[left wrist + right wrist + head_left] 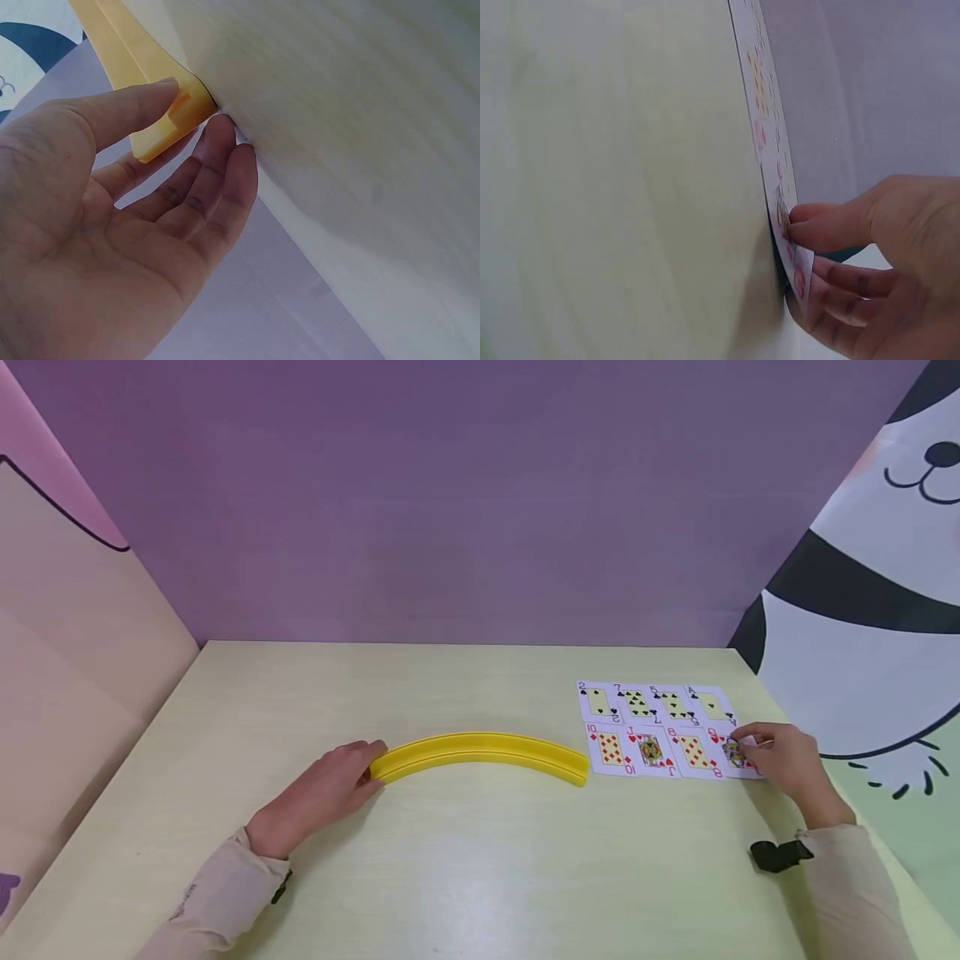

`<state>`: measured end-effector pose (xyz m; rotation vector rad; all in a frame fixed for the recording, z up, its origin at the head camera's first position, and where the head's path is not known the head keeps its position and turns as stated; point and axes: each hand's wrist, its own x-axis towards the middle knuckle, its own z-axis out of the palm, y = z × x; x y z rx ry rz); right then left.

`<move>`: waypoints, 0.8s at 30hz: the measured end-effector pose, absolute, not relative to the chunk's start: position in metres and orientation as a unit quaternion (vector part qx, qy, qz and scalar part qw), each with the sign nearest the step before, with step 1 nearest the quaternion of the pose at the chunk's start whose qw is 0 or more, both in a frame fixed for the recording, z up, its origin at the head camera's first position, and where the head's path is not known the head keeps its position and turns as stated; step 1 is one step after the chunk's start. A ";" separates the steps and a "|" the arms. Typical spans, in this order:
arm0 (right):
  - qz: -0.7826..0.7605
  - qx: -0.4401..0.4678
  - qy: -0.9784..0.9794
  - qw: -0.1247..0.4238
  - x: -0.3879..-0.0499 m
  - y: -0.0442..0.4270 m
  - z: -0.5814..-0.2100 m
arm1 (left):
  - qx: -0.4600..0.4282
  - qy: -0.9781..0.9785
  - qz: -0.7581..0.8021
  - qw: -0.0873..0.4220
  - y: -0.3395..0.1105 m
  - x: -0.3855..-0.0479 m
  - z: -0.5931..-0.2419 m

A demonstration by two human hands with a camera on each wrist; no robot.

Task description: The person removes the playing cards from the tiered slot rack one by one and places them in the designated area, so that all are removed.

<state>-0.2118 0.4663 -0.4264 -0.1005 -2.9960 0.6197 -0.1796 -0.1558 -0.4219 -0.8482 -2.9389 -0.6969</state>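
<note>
A curved yellow card holder [480, 747], grooved along its length, lies on the table. My left hand [326, 793] grips its left end; in the left wrist view, the thumb lies over the yellow end [169, 112] with fingers on the other side. To the holder's right, playing cards lie face up in two rows. My right hand [798, 768] pinches the red queen card [735, 756] at the right end of the near row. The right wrist view has the thumb on its face, fingers beneath, and the card's edge [801, 281] raised off the table.
Beside the queen lie a red eight [693, 752], a jack [651, 750] and a red ten [610, 749]. Black cards [636, 703] form the far row. A purple wall [465, 510] stands behind the table [480, 860], and a panda-print panel [862, 568] is at the right.
</note>
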 end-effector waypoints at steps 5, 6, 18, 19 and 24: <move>0.171 -0.017 -0.984 0.058 -0.215 0.470 -0.430 | -0.269 -0.936 -0.228 -0.001 -0.150 -0.184 -0.421; 0.168 -0.017 -0.984 0.058 -0.215 0.469 -0.431 | -0.268 -0.936 -0.230 -0.002 -0.150 -0.184 -0.421; 0.189 0.056 -0.968 0.156 -0.206 0.394 -0.396 | -0.259 -0.933 -0.248 -0.017 -0.157 -0.186 -0.427; 0.194 0.072 -0.964 0.165 -0.203 0.382 -0.391 | -0.251 -0.936 -0.246 -0.022 -0.159 -0.185 -0.425; 0.186 0.137 -0.949 0.213 -0.179 0.337 -0.381 | -0.207 -0.950 -0.233 -0.029 -0.178 -0.169 -0.412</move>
